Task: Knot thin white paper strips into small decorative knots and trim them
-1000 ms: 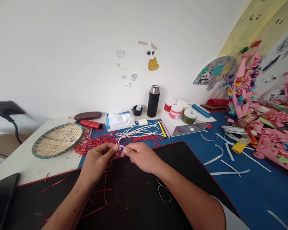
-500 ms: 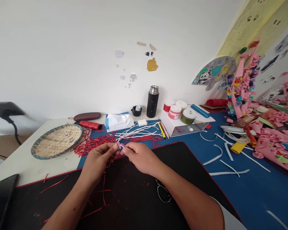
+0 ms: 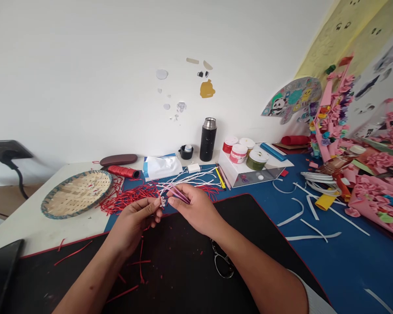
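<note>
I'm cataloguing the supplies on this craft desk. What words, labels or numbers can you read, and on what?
No words or numbers are legible.
Jars: labels too small to read.
Tissue packet: print too blurred to read.

"Can you read anything on the jars (image 3: 239,153) at the worktop's back edge?"

"No, their labels are too small."

"And the tissue packet (image 3: 162,168)?"

"Blue print, but no legible words."

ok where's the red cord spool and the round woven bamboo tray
red cord spool (image 3: 124,172): head view, middle of the wound cord
round woven bamboo tray (image 3: 76,215): head view, front rim
</note>
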### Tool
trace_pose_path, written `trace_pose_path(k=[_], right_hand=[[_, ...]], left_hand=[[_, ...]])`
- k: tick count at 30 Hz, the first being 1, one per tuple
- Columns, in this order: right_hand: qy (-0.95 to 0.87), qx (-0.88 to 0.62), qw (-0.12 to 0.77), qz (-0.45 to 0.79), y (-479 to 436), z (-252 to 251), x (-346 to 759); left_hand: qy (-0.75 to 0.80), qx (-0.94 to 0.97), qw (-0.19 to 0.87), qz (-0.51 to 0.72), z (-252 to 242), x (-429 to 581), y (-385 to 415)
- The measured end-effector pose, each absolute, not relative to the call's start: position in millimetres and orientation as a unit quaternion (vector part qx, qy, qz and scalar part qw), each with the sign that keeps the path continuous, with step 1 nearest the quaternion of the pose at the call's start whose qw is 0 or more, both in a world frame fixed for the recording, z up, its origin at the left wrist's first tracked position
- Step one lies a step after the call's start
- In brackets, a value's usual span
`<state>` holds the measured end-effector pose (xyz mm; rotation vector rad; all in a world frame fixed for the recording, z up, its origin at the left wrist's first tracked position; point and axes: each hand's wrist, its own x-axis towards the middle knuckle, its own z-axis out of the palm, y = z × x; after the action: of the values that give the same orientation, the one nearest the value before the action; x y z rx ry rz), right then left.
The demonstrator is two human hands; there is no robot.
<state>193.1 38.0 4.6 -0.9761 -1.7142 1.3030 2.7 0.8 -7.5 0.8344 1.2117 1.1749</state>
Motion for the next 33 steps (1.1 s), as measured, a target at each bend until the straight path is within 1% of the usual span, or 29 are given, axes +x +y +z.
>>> trace_pose_path(k=[6,15,26,30,33], right_hand=[[-0.692,-0.363,0.367,0.505,36.4,6.1,192.9],[-0.698,-0.363,0.36,0.502,36.4,5.1,192.6],[-0.695,-0.372,0.355,0.502,36.4,7.5,193.2],[-0.676,-0.367,0.375,0.518,36.9,5.6,193.0],[-0.676,-0.37,0.373,0.517,37.1,2.9,192.7]], left_hand=[[0.492,0.345,0.626,0.497,-7.0,3.1,-0.9],[0.488,0.348,0.634,0.488,-5.1,4.9,-0.7],[0.493,0.363,0.625,0.485,-6.5,4.1,-1.5],[0.498,0.404,0.609,0.468,-4.6,6.7,-2.6],[0.509,0.447,0.59,0.439,-4.0,9.4,-3.4]])
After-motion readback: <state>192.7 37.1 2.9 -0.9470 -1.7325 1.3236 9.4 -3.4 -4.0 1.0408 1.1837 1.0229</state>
